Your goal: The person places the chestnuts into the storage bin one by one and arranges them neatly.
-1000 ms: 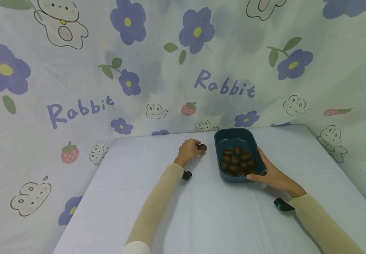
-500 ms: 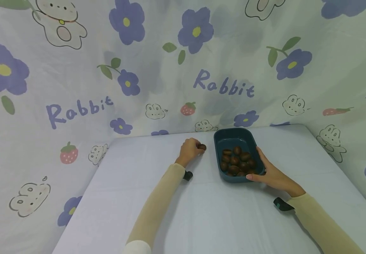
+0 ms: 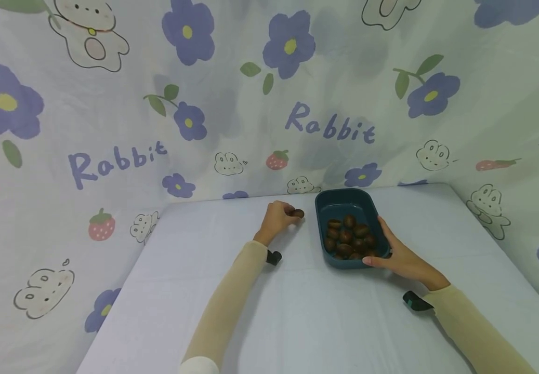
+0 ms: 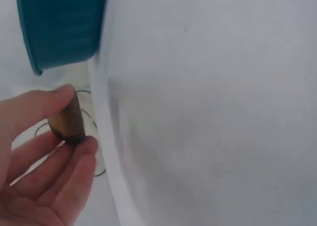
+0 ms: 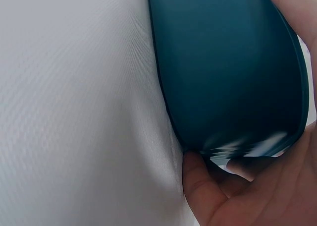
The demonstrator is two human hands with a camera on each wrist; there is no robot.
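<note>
My left hand (image 3: 277, 218) pinches a brown chestnut (image 3: 299, 213) between thumb and fingertips, left of a dark teal container. The left wrist view has the chestnut (image 4: 68, 119) held between thumb and fingers, its lighter brown side showing, with the container's wall (image 4: 64, 28) just beyond. My right hand (image 3: 405, 261) grips the near right corner of the teal container (image 3: 324, 200), thumb over the near rim, fingers along the right side. Several chestnuts (image 3: 346, 237) lie heaped in its nearer part. In the right wrist view, fingers (image 5: 203, 186) wrap the end of the container (image 5: 223, 62).
A white cloth (image 3: 316, 322) covers the table. Behind it hangs a curtain (image 3: 232, 104) printed with purple flowers, rabbits and strawberries. The container stands near the table's back edge. Dark devices are strapped at both wrists.
My left hand has shifted slightly up and left with the chestnut, whose face is turned differently now. The right hand and the container have stayed in place.
</note>
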